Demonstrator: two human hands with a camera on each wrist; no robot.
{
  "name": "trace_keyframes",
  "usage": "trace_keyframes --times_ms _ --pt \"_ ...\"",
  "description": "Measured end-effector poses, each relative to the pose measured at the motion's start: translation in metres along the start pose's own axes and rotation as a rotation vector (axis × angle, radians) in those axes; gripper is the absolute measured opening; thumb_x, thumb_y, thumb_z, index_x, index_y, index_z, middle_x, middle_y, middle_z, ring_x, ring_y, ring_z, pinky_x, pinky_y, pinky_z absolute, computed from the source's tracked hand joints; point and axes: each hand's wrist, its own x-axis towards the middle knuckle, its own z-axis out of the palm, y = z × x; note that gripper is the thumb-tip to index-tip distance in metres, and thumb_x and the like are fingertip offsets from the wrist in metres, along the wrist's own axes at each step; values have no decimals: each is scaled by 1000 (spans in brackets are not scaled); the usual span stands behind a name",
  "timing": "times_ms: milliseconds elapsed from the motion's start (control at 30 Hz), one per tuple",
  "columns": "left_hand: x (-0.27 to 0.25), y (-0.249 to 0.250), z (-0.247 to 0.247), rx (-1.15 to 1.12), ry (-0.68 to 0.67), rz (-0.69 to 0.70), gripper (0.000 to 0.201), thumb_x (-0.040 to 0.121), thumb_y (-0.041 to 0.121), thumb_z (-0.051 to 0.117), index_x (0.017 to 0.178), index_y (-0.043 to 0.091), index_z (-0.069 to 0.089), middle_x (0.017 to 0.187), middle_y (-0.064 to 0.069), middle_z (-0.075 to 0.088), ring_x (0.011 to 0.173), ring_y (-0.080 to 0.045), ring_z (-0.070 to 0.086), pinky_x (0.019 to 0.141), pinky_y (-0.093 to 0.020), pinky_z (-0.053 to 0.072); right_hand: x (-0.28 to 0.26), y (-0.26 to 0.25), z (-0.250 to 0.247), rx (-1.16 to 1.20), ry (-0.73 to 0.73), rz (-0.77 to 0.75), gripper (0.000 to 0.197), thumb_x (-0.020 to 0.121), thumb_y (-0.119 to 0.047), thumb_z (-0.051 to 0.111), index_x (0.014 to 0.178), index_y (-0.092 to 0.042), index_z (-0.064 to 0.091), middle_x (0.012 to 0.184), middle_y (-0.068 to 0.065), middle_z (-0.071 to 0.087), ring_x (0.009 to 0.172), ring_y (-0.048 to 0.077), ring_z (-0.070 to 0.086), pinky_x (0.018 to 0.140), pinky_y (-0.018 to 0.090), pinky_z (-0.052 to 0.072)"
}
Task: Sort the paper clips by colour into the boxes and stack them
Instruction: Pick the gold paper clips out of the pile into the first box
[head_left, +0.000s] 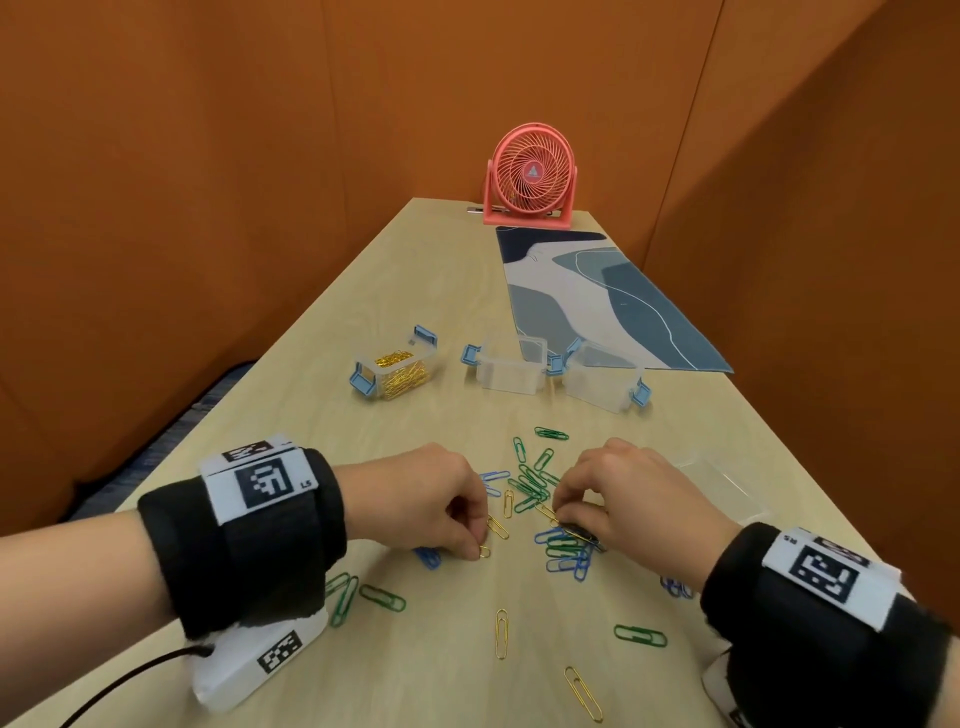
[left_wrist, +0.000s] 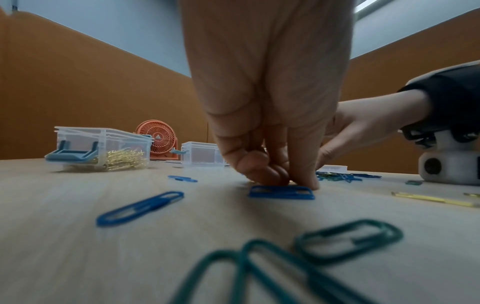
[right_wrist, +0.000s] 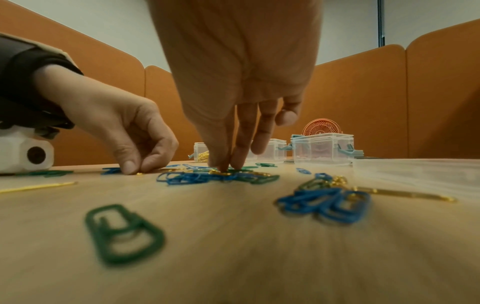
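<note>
Three clear boxes are seen on the table (head_left: 322, 332): one box (head_left: 396, 368) filled with gold clips too many to count, and two boxes, the middle box (head_left: 511, 366) and the right box (head_left: 602, 376), with nothing visible inside. One clear lid (head_left: 719, 480) lies flat, and one pink fan (head_left: 531, 176) and one patterned mat (head_left: 597, 296) are present. Loose clips are scattered in three colours, green, blue and gold; an exact count cannot be given, since many overlap in the heap (head_left: 540, 499) under two hands.
</note>
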Motion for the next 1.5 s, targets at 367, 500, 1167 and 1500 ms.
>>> trace_keyframes --times_ms 367,500,1167,1500 --pt "12 7 -4 12 51 100 15 82 19 70 96 16 70 81 8 61 66 0 52 65 -5 39 18 -3 7 133 -49 28 5 81 -27 67 85 -25 69 81 -11 62 79 4 45 68 20 34" --pt "13 6 -2 72 31 91 9 86 23 65 93 17 67 89 2 59 72 -5 50 67 -10 39 16 -2 10 154 -106 2 9 86 -22 59 77 -25 59 71 -14 52 84 7 41 75 21 36" --pt "-3 2 2 99 -37 6 5 90 22 55 85 20 57 83 5 57 69 -6 49 63 -12 41 -15 25 0 217 136 151 19 92 -13 50 96 -18 68 92 -4 64 82 10 55 74 16 39" --pt "-9 2 -11 -423 23 -207 17 73 12 79 87 5 72 74 -8 69 55 -8 59 60 -17 52 -4 26 0 220 -7 187 15 86 -13 62 97 -15 72 97 2 69 84 12 61 80 19 49"
